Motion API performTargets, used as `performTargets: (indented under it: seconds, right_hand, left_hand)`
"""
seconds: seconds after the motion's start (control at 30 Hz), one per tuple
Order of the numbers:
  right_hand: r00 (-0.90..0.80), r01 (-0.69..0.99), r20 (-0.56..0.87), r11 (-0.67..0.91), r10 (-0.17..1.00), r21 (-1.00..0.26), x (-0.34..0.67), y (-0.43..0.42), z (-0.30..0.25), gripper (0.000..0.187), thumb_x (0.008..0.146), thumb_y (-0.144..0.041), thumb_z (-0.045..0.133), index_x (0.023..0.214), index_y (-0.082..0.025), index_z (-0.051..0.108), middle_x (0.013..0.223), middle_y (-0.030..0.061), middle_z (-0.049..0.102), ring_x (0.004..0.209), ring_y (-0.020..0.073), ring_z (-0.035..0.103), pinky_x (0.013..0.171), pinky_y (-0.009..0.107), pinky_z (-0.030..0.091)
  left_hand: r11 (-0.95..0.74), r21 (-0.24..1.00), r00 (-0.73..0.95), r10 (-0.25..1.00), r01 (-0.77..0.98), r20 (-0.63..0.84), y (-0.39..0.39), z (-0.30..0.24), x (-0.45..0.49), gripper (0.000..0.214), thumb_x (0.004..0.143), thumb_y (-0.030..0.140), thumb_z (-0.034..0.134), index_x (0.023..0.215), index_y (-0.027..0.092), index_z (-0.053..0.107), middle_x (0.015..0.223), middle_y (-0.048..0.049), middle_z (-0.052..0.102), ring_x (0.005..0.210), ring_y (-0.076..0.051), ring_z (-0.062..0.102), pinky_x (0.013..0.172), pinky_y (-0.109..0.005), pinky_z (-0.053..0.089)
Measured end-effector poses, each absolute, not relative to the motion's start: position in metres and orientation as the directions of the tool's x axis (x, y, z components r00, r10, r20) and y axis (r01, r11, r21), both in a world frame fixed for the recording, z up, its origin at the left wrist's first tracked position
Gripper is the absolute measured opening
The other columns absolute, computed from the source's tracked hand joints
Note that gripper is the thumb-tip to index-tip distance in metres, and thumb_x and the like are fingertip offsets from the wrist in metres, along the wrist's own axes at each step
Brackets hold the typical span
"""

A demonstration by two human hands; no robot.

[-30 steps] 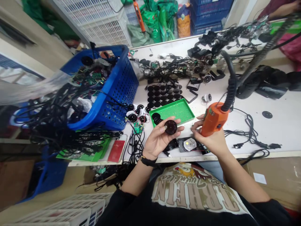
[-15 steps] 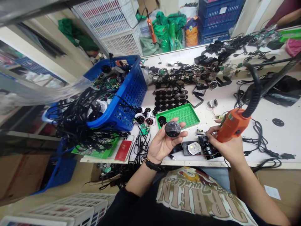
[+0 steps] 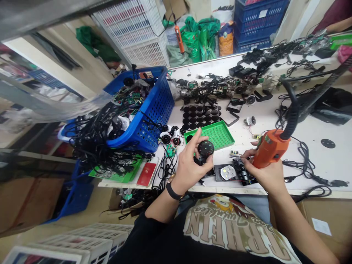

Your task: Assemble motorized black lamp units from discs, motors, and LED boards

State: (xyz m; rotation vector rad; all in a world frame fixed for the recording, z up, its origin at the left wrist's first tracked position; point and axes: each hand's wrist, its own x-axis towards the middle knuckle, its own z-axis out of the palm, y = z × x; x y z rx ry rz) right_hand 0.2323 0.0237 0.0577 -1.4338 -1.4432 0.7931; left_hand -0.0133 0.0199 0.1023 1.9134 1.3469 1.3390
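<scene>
My left hand (image 3: 189, 165) holds a round black disc (image 3: 206, 149) upright in its fingertips, above the front of a green perforated tray (image 3: 211, 135). My right hand (image 3: 261, 165) is shut around an orange electric screwdriver (image 3: 271, 152), whose thick black cord (image 3: 293, 112) rises to the upper right. Just below that hand, its fingers reach a black component (image 3: 242, 170) next to a dark plate (image 3: 224, 172) bearing a round light-coloured part (image 3: 228, 172). The screwdriver's tip is hidden by my right hand.
Rows of black discs (image 3: 199, 116) lie behind the tray. To the left, a blue plastic basket (image 3: 156, 110) holds circuit boards and tangled black cables. Wires and parts (image 3: 214, 87) spread along the bench's far side. Stacked crates (image 3: 251, 22) stand beyond it, and a person's arm (image 3: 337, 25) shows top right.
My left hand has turned and lifted the disc, now gripped at its fingertips and further right. My right hand has moved little, and the whole view has shifted slightly.
</scene>
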Motion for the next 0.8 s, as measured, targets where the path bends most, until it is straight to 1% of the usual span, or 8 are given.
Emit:
performTargets:
  seconds: [0.1, 0.3, 0.4, 0.47, 0.57, 0.63, 0.73, 0.8]
  right_hand:
    - [0.130, 0.361, 0.151, 0.096, 0.980, -0.928, 0.232, 0.023, 0.057, 0.021, 0.075, -0.033, 0.076, 0.092, -0.025, 0.066, 0.088, 0.0047, 0.074, 0.117, 0.0320, 0.066, 0.104, 0.050, 0.049]
    - [0.116, 0.341, 0.128, 0.082, 0.985, -0.937, 0.234, 0.024, 0.057, 0.025, 0.074, -0.032, 0.075, 0.095, -0.026, 0.064, 0.088, 0.0029, 0.074, 0.119, 0.0328, 0.067, 0.107, 0.052, 0.047]
    - [0.100, 0.357, 0.134, 0.091, 0.986, -0.930, 0.233, 0.025, 0.056, 0.022, 0.074, -0.032, 0.074, 0.093, -0.026, 0.064, 0.087, 0.0037, 0.075, 0.125, 0.0342, 0.065, 0.108, 0.052, 0.047]
    - [0.101, 0.354, 0.131, 0.088, 0.986, -0.931, 0.233, 0.026, 0.055, 0.026, 0.074, -0.033, 0.075, 0.097, -0.026, 0.063, 0.088, 0.0045, 0.076, 0.124, 0.0351, 0.065, 0.107, 0.052, 0.047]
    - [0.118, 0.366, 0.145, 0.093, 0.982, -0.926, 0.233, 0.028, 0.051, 0.035, 0.076, -0.038, 0.075, 0.105, -0.025, 0.062, 0.090, 0.0050, 0.076, 0.117, 0.0351, 0.069, 0.103, 0.052, 0.049]
    - [0.103, 0.383, 0.166, 0.115, 0.981, -0.916, 0.235, 0.030, 0.047, 0.036, 0.077, -0.040, 0.075, 0.108, -0.026, 0.062, 0.089, 0.0044, 0.077, 0.112, 0.0339, 0.071, 0.099, 0.050, 0.052]
    - [0.098, 0.385, 0.194, 0.143, 0.976, -0.912, 0.238, 0.034, 0.041, 0.037, 0.077, -0.043, 0.076, 0.108, -0.026, 0.063, 0.087, 0.0038, 0.077, 0.109, 0.0333, 0.072, 0.095, 0.047, 0.054]
    - [0.109, 0.369, 0.205, 0.152, 0.973, -0.917, 0.238, 0.035, 0.037, 0.038, 0.077, -0.044, 0.077, 0.108, -0.026, 0.063, 0.087, 0.0039, 0.077, 0.109, 0.0331, 0.072, 0.095, 0.047, 0.054]
  left_hand:
    - [-0.404, 0.731, 0.042, 0.887, 0.550, 0.459, 0.020, 0.104, -0.013, 0.090, 0.082, 0.015, 0.073, 0.162, 0.030, 0.036, 0.129, -0.0076, 0.072, 0.077, -0.014, 0.058, 0.071, -0.032, 0.053]
    - [-0.393, 0.718, 0.046, 0.891, 0.575, 0.452, 0.019, 0.103, -0.011, 0.097, 0.083, 0.015, 0.073, 0.166, 0.032, 0.027, 0.128, -0.0071, 0.072, 0.090, -0.019, 0.065, 0.074, -0.032, 0.052]
    - [-0.386, 0.722, 0.040, 0.894, 0.574, 0.446, 0.020, 0.102, -0.012, 0.099, 0.083, 0.014, 0.074, 0.167, 0.033, 0.025, 0.128, -0.0066, 0.072, 0.085, -0.018, 0.063, 0.072, -0.032, 0.051]
    - [-0.395, 0.711, 0.041, 0.887, 0.582, 0.459, 0.021, 0.103, -0.014, 0.100, 0.083, 0.014, 0.075, 0.167, 0.034, 0.025, 0.129, -0.0066, 0.072, 0.082, -0.017, 0.062, 0.072, -0.033, 0.051]
    - [-0.455, 0.623, 0.079, 0.842, 0.636, 0.534, 0.028, 0.112, -0.020, 0.099, 0.085, 0.016, 0.074, 0.167, 0.035, 0.022, 0.129, -0.0067, 0.072, 0.083, -0.018, 0.062, 0.074, -0.034, 0.054]
    - [-0.506, 0.531, 0.128, 0.795, 0.680, 0.593, 0.034, 0.122, -0.025, 0.099, 0.087, 0.017, 0.074, 0.168, 0.034, 0.020, 0.129, -0.0077, 0.072, 0.090, -0.020, 0.065, 0.078, -0.036, 0.056]
    - [-0.563, 0.427, 0.199, 0.738, 0.708, 0.644, 0.039, 0.137, -0.032, 0.099, 0.088, 0.017, 0.073, 0.168, 0.031, 0.018, 0.130, -0.0094, 0.072, 0.108, -0.024, 0.068, 0.093, -0.041, 0.058]
    - [-0.592, 0.386, 0.239, 0.714, 0.708, 0.657, 0.043, 0.147, -0.035, 0.098, 0.088, 0.016, 0.074, 0.168, 0.029, 0.020, 0.130, -0.0096, 0.073, 0.113, -0.026, 0.068, 0.100, -0.044, 0.056]
